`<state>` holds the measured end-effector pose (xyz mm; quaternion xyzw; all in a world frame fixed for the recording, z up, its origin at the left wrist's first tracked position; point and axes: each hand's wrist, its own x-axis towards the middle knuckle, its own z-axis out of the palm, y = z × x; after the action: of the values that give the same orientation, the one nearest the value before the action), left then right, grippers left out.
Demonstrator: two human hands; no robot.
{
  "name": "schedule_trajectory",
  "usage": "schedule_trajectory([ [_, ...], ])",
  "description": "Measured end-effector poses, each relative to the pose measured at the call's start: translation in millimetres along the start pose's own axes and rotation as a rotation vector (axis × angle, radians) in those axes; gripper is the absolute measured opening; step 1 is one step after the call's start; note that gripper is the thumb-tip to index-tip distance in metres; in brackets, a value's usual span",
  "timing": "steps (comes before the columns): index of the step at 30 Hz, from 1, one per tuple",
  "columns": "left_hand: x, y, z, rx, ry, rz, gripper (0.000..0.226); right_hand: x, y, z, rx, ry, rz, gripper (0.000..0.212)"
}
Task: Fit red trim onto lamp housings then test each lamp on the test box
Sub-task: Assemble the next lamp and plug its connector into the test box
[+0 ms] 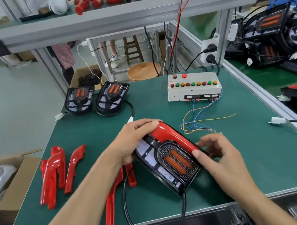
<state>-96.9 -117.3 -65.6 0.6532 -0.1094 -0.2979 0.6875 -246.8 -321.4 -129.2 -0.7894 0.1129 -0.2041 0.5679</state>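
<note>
While hands (134, 138) grip, glossy curved trim (169, 135) caps housing (169, 168).

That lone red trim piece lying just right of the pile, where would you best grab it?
Take the curved red plastic trim strip by its long straight middle, coming from above with a grip across its narrow width. It lies flat on the green mat, apart from its neighbours, so both edges look free.

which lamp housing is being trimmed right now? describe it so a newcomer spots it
Start at the green bench mat; near its front edge, both hands, left hand and right hand, hold one black lamp housing. Unlike the two bare housings at the back left, it has a red trim along one edge.
</note>
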Motion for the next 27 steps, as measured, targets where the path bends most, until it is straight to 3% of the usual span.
schedule_trajectory([
  [4,14,4,-5,0.024,-0.088,-0.002,0.029,7,-4,-4,0.247,-0.295,0.115,0.034],
  [6,21,4,-6,0.034,-0.109,-0.008,0.027,10,-6,-2,0.295,-0.34,0.138,0.037],
  [10,33,2,0,0.09,-0.047,0.019,0.02,11,-4,3,0.292,-0.272,0.157,0.035],
  [17,32,-13,14,0.554,0.107,0.279,0.014,9,6,8,0.401,-0.194,0.213,0.033],
  [21,27,-20,15,0.554,0.152,0.394,0.008,8,6,7,0.393,-0.195,0.235,0.034],
  [27,21,-23,3,0.659,0.072,0.454,0.044,7,8,5,0.403,-0.193,0.239,0.036],
])
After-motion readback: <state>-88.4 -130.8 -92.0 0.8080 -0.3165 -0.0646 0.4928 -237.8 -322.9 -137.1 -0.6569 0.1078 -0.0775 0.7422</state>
